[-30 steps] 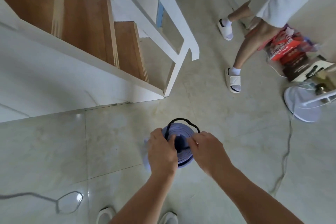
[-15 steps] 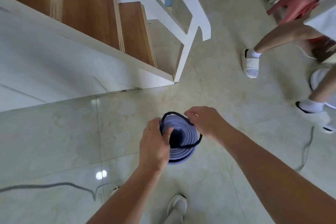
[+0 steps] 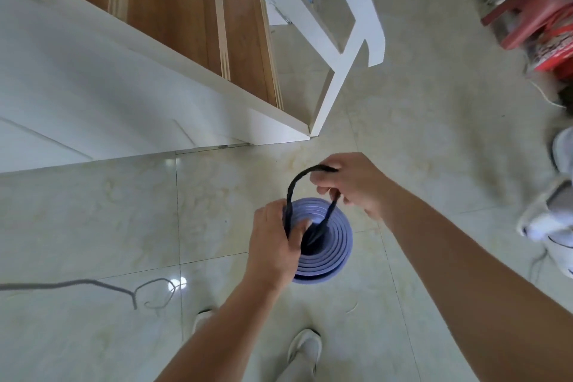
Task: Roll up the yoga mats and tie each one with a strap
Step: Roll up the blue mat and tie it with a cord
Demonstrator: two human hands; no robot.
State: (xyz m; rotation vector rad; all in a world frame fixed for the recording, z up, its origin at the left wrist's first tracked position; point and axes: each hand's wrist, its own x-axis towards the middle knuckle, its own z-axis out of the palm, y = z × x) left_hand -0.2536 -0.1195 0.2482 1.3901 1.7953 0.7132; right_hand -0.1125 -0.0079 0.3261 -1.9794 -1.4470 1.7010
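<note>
1. Rolled purple yoga mat (image 3: 338, 243) stands on end on the floor (image 3: 93, 226) between our arms, top end facing us.
2. Left grip (image 3: 273, 245) clenches the black strap (image 3: 290, 192) against the mat's rim, steadying the roll.
3. Right grip (image 3: 350, 186) pinches the strap loop above the mat, which we judge opens it for slipping over.

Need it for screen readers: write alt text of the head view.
A rolled purple yoga mat stands upright on floor tiles; the left hand grips its rim and a black strap, the right hand pinches the strap's loop.
</note>
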